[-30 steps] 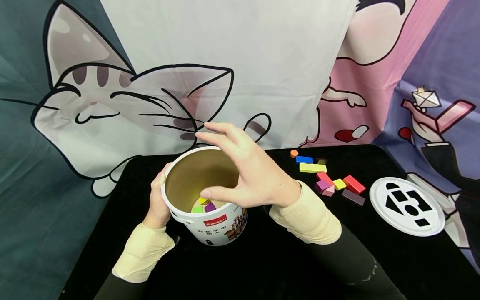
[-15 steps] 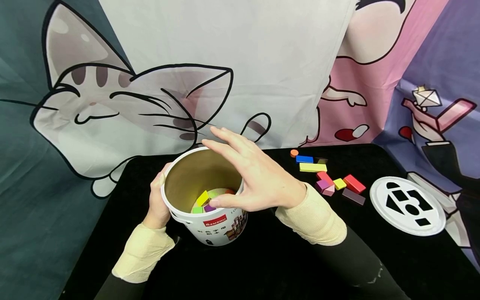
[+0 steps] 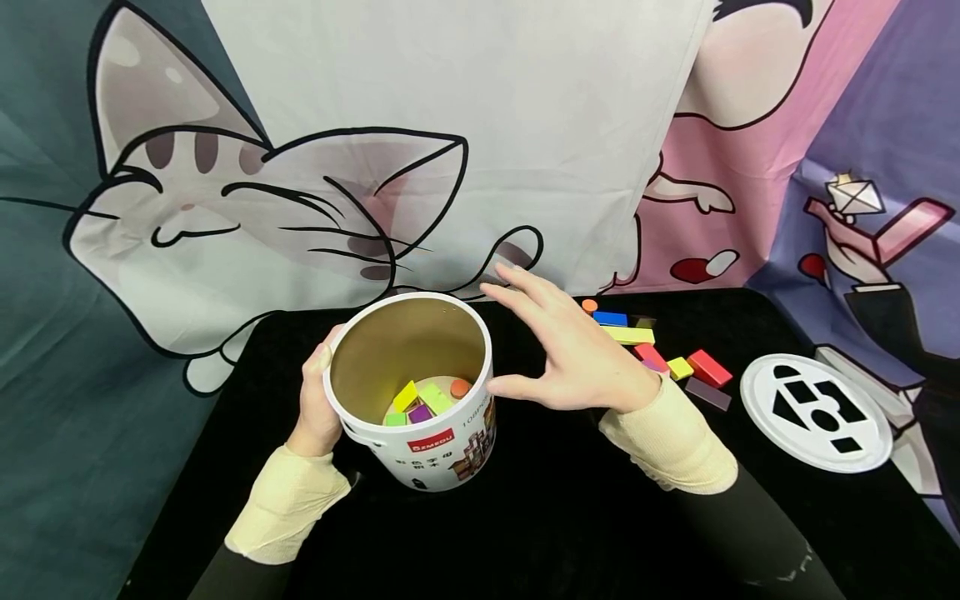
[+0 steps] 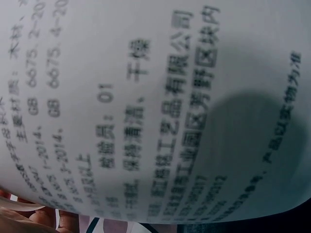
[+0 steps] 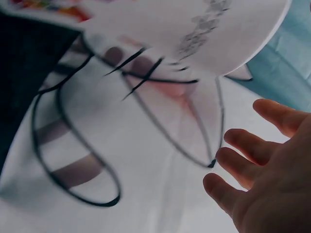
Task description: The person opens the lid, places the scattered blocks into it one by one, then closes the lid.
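My left hand (image 3: 318,400) grips the white bucket (image 3: 450,450) from its left side, thumb near the rim. In the left wrist view the bucket's printed wall (image 4: 136,121) fills the picture, with fingertips (image 4: 43,216) at the lower left. Inside lie wooden blocks: a yellow block (image 3: 406,396), a light green block (image 3: 435,398), a purple block (image 3: 420,413), a green block (image 3: 395,419) and an orange disc (image 3: 460,387). Just right of the rim, my right hand (image 3: 573,350) hovers with fingers spread, holding nothing; its fingers (image 5: 248,145) also show below the bucket in the right wrist view.
On the black table, right of the right hand, lie more blocks: blue (image 3: 611,319), long yellow (image 3: 628,335), red (image 3: 708,369) and dark purple (image 3: 707,394) among them. A white lid (image 3: 802,447) with cut-out shapes lies farther right. A printed cloth (image 3: 570,167) hangs behind.
My right hand has moved right, from over the bucket's opening to beside the rim. The light green block and orange disc inside have come into view. The left hand and bucket stay put.
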Action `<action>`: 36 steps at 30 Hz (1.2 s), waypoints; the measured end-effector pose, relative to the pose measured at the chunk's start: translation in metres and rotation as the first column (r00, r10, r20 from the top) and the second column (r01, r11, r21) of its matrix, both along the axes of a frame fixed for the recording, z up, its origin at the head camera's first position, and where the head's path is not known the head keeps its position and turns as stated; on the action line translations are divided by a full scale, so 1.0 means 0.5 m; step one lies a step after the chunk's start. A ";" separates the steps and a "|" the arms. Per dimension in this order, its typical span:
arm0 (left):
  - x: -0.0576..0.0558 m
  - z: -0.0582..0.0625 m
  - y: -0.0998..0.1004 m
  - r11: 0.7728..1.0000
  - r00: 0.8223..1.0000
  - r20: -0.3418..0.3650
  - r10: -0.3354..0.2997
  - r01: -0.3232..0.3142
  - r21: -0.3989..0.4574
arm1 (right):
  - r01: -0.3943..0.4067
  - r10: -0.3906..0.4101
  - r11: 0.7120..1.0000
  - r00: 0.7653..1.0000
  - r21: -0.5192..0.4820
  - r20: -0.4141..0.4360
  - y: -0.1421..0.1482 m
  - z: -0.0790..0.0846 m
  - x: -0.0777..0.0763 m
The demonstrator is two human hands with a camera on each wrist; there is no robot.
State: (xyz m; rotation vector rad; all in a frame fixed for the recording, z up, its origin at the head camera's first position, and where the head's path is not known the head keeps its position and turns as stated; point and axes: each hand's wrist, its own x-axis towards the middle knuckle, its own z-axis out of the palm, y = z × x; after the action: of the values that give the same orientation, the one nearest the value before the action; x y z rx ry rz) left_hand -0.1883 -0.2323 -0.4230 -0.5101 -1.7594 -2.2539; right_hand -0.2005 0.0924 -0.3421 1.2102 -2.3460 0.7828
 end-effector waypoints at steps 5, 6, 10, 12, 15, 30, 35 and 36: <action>0.001 -0.001 -0.001 1.000 1.000 0.009 -0.007 0.007 0.010 | 0.086 -0.089 0.995 0.993 0.044 0.073 0.050 -0.044 -0.007; 0.001 -0.001 -0.001 1.000 1.000 0.008 -0.008 0.007 0.010 | 0.101 -0.105 0.993 0.991 0.052 0.085 0.060 -0.052 -0.009; 0.000 0.002 0.000 1.000 1.000 0.002 -0.014 0.014 0.011 | 0.157 -0.165 0.985 0.980 0.078 0.111 0.101 -0.080 -0.013; 0.000 0.004 0.001 1.000 1.000 0.000 -0.017 0.017 0.011 | 0.191 -0.201 0.977 0.972 0.094 0.121 0.124 -0.096 -0.015; -0.001 0.006 0.002 1.000 1.000 0.003 -0.017 0.017 0.007 | 0.244 -0.260 0.962 0.956 0.126 0.137 0.159 -0.121 -0.017; 0.002 0.016 -0.013 0.999 0.999 0.038 -0.012 0.014 -0.044 | 0.418 -0.509 0.828 0.840 0.373 0.189 0.280 -0.195 -0.040; -0.002 0.026 -0.027 0.989 0.998 0.031 0.062 -0.058 -0.134 | 0.449 -0.596 0.744 0.780 0.494 0.189 0.299 -0.197 -0.039; -0.003 0.028 -0.029 0.987 0.997 0.024 0.076 -0.072 -0.145 | 0.451 -0.611 0.729 0.768 0.516 0.193 0.301 -0.198 -0.038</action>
State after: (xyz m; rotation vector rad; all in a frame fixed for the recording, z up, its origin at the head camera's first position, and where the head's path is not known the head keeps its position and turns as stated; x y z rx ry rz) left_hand -0.1899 -0.2467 -0.4089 -0.4337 -1.9330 -2.1053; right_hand -0.2197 0.2431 -0.4412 0.4506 -3.0747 0.2689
